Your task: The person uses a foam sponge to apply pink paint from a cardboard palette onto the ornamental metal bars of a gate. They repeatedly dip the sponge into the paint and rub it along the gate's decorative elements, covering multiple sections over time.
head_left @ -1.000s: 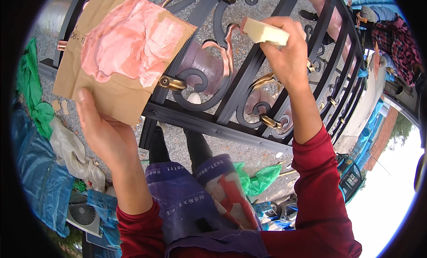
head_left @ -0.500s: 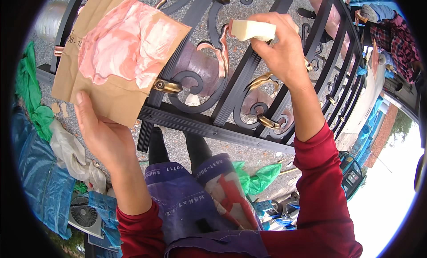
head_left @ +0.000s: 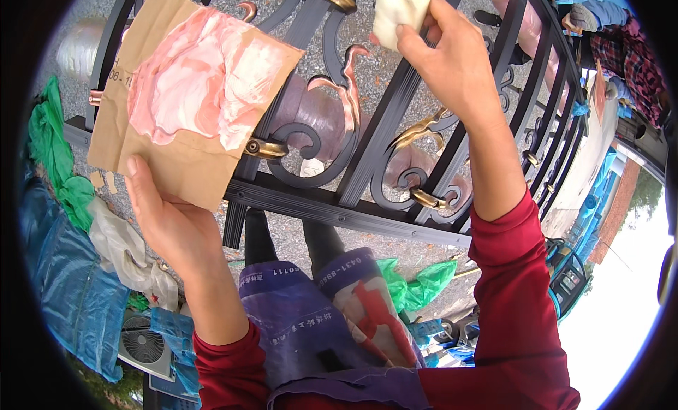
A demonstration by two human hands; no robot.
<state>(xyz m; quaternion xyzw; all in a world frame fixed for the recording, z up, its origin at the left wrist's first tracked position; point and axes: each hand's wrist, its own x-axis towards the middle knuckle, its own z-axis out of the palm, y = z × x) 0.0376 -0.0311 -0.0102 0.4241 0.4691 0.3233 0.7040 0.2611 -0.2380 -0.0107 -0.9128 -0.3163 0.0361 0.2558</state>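
My left hand [head_left: 169, 226] grips a piece of brown cardboard [head_left: 187, 166] by its near edge, thumb on top and fingers hidden beneath. Thick, wet-looking pink paste [head_left: 191, 85] is smeared over the cardboard. Between the thumb and fingers of my right hand [head_left: 455, 71] is a cream sponge block [head_left: 399, 14], with a pinkish trace at its lower left corner. The sponge is over a black metal fence panel [head_left: 367, 156], above a scroll with a copper-coloured leaf [head_left: 344, 92]; whether they touch I cannot tell. A gold-coloured collar [head_left: 265, 148] lies beside the cardboard's right edge.
Green plastic sheeting [head_left: 53, 134], pale plastic [head_left: 123, 240] and a blue tarp [head_left: 67, 276] lie at the left, near a fan unit [head_left: 145, 339]. Another green sheet [head_left: 417, 283] lies beyond my apron [head_left: 296, 318]. Another person in a checked sleeve [head_left: 621, 64] is at the far right.
My right hand has moved the sponge up and away from the copper-coloured leaf, turning it more upright. The cardboard stays in my left hand, and the whole view has shifted slightly.
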